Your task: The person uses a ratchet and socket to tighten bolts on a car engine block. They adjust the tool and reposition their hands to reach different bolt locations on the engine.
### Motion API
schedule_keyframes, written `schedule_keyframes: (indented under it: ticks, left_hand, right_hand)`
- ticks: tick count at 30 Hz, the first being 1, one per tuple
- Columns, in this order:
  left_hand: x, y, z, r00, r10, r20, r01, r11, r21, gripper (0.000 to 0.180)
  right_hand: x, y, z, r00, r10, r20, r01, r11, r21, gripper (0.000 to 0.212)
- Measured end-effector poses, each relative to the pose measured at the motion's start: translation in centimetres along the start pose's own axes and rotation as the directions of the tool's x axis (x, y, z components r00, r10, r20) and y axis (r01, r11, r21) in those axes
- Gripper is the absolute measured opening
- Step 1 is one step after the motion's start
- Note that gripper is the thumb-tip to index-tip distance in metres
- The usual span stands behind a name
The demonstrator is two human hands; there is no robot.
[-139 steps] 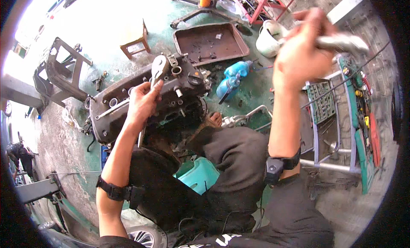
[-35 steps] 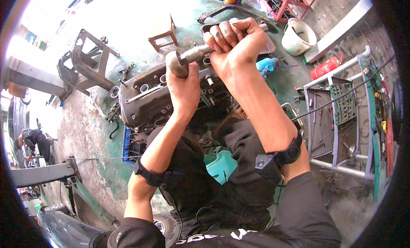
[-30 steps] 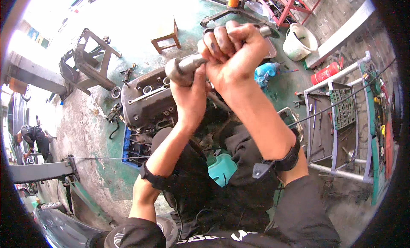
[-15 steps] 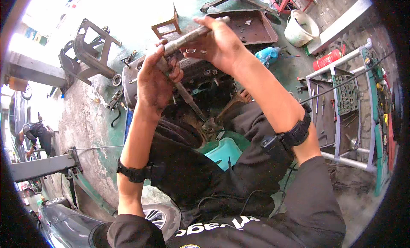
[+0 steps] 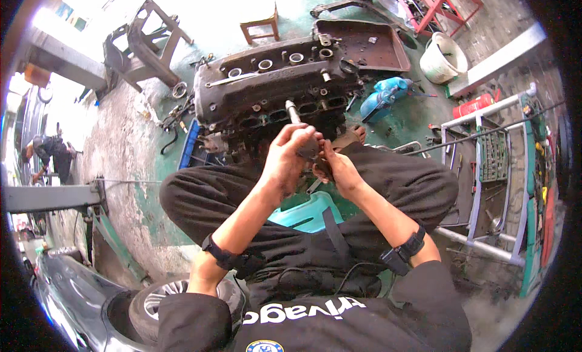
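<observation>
The left hand (image 5: 285, 161) has its fingers curled around a slim silver metal socket tool (image 5: 293, 112), whose tip points to the far side. The right hand (image 5: 342, 171) is just beside it, fingers bent inward; whether they pinch the tool cannot be told. Beyond the tip lies a dark grey metal engine (image 5: 242, 99), with a long silver wrench (image 5: 239, 78) on its top; contact between tip and engine is unclear. Right of the engine are translucent blue plastic bottles (image 5: 382, 100).
</observation>
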State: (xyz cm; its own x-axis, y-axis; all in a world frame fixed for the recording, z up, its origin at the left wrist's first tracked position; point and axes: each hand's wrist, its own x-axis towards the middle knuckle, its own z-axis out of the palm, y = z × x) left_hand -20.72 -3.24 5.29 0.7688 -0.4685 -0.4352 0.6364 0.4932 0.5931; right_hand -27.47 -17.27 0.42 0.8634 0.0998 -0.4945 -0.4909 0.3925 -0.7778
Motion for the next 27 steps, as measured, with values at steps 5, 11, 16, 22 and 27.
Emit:
schedule_keyframes:
  ticks: [5, 11, 16, 22, 27]
  left_hand:
    - [0.0, -2.2, -2.2, 1.000, 0.008, 0.014, -0.008, 0.999, -0.035, 0.021]
    - [0.0, -1.4, -4.8, 0.997, 0.072, -0.033, -0.076, 0.983, -0.166, 0.016]
    - [0.0, 0.5, -6.9, 0.987, 0.113, -0.113, -0.129, 0.981, -0.147, 0.014]
    - [1.3, 2.5, -7.9, 0.969, 0.182, -0.170, -0.183, 0.983, 0.010, 0.004]
    - [1.6, 4.2, -7.3, 0.977, 0.165, -0.138, -0.090, 0.896, 0.436, 0.012]
  right_hand:
    - [0.2, 2.0, -1.3, 0.997, -0.052, -0.065, 0.037, 0.977, -0.211, 0.034]
    - [1.5, 1.9, 1.4, 0.945, -0.322, 0.062, 0.308, 0.804, -0.509, 0.027]
    - [4.0, 2.4, 4.3, 0.929, -0.364, 0.071, 0.339, 0.757, -0.558, 0.032]
    - [6.2, 3.6, 6.1, 0.947, -0.312, 0.080, 0.316, 0.854, -0.412, 0.033]
    - [5.6, 5.1, 8.6, 0.976, -0.209, -0.060, 0.200, 0.971, -0.129, 0.019]
